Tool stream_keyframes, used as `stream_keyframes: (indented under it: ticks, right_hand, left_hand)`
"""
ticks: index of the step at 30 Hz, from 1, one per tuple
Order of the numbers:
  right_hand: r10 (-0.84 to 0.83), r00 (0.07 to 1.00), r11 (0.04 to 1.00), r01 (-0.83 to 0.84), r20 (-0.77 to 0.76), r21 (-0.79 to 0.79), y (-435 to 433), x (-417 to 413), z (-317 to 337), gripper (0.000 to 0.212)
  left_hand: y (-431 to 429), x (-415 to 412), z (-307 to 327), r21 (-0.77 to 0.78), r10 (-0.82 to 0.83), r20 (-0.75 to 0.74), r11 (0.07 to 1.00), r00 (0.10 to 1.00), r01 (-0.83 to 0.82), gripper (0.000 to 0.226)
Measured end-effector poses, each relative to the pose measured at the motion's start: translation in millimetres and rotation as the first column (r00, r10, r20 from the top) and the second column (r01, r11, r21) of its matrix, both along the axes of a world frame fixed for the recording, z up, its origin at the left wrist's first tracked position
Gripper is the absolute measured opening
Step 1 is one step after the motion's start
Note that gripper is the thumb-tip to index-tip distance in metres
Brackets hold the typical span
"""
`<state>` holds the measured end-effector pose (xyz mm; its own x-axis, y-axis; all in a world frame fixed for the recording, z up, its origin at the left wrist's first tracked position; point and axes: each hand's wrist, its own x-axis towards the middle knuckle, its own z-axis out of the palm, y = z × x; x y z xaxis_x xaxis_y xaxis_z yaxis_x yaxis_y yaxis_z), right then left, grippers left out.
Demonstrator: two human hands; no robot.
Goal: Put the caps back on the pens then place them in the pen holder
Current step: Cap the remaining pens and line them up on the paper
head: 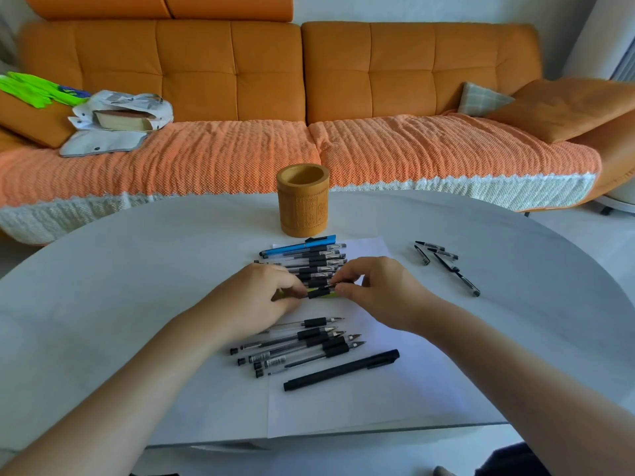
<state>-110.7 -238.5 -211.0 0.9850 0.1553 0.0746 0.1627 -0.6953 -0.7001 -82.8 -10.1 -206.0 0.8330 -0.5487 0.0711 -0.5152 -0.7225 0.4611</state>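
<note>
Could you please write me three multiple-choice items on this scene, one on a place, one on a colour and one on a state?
1. Where does the pen holder stand?
A. on the sofa
B. on the table, beyond the pens
C. on the floor

2. What colour is the pen nearest the holder?
A. red
B. orange
C. blue

3. What are the left hand and right hand doing?
A. lying flat
B. pinching one pen between them
C. lifting the holder

Answers: 1 B, it stands on the tabletop past both rows; 2 C, its barrel is plainly blue; 3 B, the fingers of both curl onto the yellow-green pen.
</note>
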Motion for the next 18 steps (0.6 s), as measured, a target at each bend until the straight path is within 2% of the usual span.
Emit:
stream_keyframes:
  ticks: [6, 9, 15, 18]
  right_hand:
    - [0.023, 0.996, 0.974, -0.003, 0.088, -0.226, -1, -1, -6, 0.009]
    - [0.035, 0.994, 0.951, -0.001, 0.105, -0.311, -2, -2, -4, 0.014]
    - [0.083, 0.978, 0.922, -0.002, 0.192, -0.388, -1, -5, -2, 0.022]
    - [0.16, 0.962, 0.923, -0.065, 0.223, -0.379, 1, -10, 4, 0.016]
  left_hand:
    - [-5, -2, -5, 0.038, 0.006, 0.12, 0.999, 0.993, -0.01, 0.018]
    - [-1, 0, -2, 0.053, 0.006, 0.128, 0.998, 0.992, -0.013, 0.022]
    - [5, 1, 0, 0.104, -0.018, 0.104, 0.995, 0.994, 0.008, 0.016]
    - [4, 1, 5, 0.094, 0.003, 0.149, 0.995, 0.989, -0.017, 0.014]
